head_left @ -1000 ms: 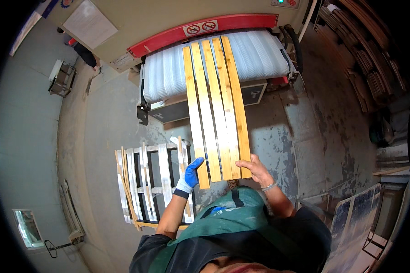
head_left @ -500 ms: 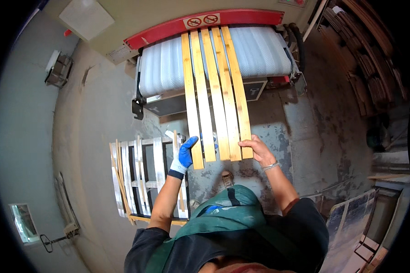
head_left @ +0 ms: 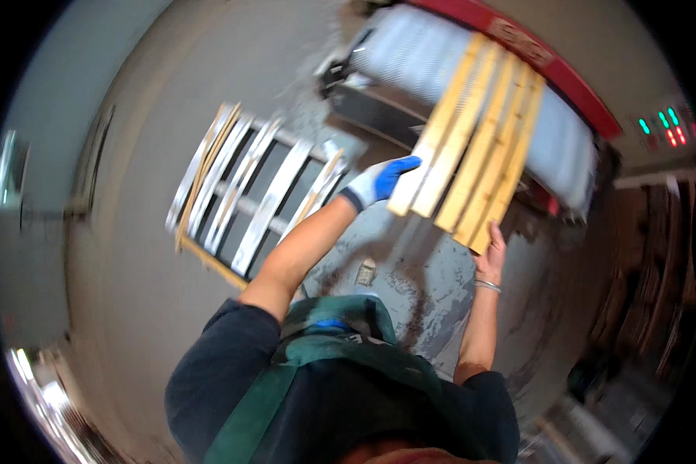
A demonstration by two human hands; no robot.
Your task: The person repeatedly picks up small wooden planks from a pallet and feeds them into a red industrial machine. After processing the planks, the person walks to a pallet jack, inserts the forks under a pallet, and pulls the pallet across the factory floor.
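Note:
Several long yellow wooden slats lie side by side, slightly fanned, their far ends on a pale ribbed conveyor belt under a red guard bar. Their near ends stick out past the belt toward me. My left hand, in a blue and white glove, is closed at the near end of the leftmost slats; some fingers are hidden beneath. My bare right hand grips the near end of the rightmost slat, with the thumb along its edge.
A slatted white pallet with thin strips on it stands on the floor to my left. Lit green and red indicators show on the machine at right. Dark stacked boards stand far right. My shoe is on the floor below.
My view has turned left, so the machine appears farther right and tilted. Both hands stay at the slats' near ends; the slats still rest on the belt.

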